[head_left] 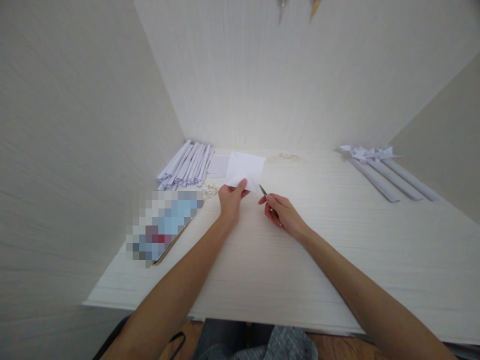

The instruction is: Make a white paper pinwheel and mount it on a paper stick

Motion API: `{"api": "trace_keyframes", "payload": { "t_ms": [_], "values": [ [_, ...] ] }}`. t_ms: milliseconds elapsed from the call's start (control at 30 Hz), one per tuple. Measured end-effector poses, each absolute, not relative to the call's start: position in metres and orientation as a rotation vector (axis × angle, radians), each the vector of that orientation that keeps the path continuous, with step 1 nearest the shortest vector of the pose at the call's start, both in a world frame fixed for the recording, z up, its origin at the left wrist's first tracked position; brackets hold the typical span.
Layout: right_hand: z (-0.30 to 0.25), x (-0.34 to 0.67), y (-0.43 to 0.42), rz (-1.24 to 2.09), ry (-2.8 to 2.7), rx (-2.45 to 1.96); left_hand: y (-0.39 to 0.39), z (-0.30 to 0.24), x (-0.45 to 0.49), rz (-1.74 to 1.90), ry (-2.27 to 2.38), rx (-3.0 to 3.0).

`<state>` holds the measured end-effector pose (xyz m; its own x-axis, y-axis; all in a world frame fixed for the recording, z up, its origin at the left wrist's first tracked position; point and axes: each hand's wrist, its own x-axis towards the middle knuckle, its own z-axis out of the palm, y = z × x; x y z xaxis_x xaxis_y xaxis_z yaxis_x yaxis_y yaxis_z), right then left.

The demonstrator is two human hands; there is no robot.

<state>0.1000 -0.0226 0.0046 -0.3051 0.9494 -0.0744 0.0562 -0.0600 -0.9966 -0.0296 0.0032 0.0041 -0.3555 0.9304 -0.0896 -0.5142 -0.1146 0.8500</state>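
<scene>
My left hand [230,197] pinches the near edge of a white sheet of paper [245,170] and lifts it a little off the white table [337,240]. My right hand [279,212] is closed round a thin dark tool [263,190], perhaps scissors or a pen. Its tip points at the sheet's lower right corner. Most of the tool is hidden in the fingers.
A pile of folded white paper strips [187,165] lies at the back left, with a small paper square [218,165] beside it. A blurred-out flat device [165,225] lies at the left. Rolled paper sticks with pinwheels [382,170] lie at the back right. Walls close in on three sides.
</scene>
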Motion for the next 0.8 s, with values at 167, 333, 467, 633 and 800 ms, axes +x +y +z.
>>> {"api": "trace_keyframes", "payload": {
  "t_ms": [167, 333, 467, 633, 800],
  "values": [
    [0.0068, 0.0974, -0.0236, 1.350, -1.558, -1.201, 0.0038, 0.0042, -0.0297, 1.698, 1.055, 0.537],
    [0.0077, 0.0973, -0.0245, 1.340, -1.556, -1.204, 0.0040, 0.0073, -0.0295, 1.730, 1.089, 0.445],
    [0.0075, 0.0970, -0.0246, 1.317, -1.608, -1.206, 0.0029, 0.0080, -0.0284, 1.713, 1.084, 0.435],
    [0.0063, 0.0967, -0.0238, 1.312, -1.623, -1.216, 0.0011, 0.0066, -0.0257, 1.706, 1.061, 0.460],
    [0.0040, 0.0969, -0.0232, 1.302, -1.611, -1.201, 0.0004, 0.0058, -0.0251, 1.695, 1.073, 0.499]
  ]
}}
